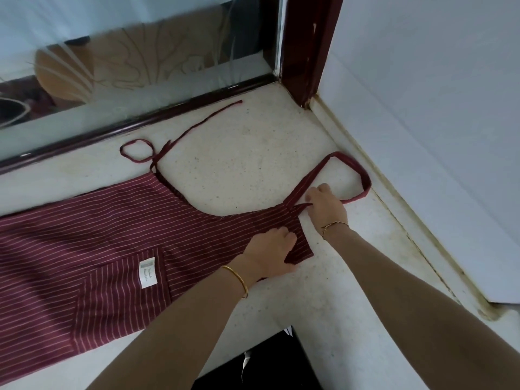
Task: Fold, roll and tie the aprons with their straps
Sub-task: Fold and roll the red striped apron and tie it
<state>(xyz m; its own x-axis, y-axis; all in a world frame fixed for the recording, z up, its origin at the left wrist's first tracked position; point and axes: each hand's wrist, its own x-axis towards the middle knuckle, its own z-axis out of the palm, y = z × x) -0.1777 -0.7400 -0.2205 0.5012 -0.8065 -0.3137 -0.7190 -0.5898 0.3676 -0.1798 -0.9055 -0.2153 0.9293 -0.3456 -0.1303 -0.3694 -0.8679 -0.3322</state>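
A maroon apron with thin white stripes point(92, 249) lies flat on the speckled counter point(253, 153), stretching off the left edge. Its white label point(147, 273) sits beside a pocket. The neck loop point(357, 175) curves toward the right wall. A thin waist strap point(180, 136) trails toward the window and curls into a small loop. My left hand point(270, 254) grips the bib's right corner, thumb under the cloth. My right hand point(326, 205) presses on the bib's top edge where the neck loop joins.
A dark red window frame point(304, 46) and glass run along the back. A white wall point(436, 108) bounds the counter on the right. A black object point(267, 361) sits at the counter's front edge, below my arms.
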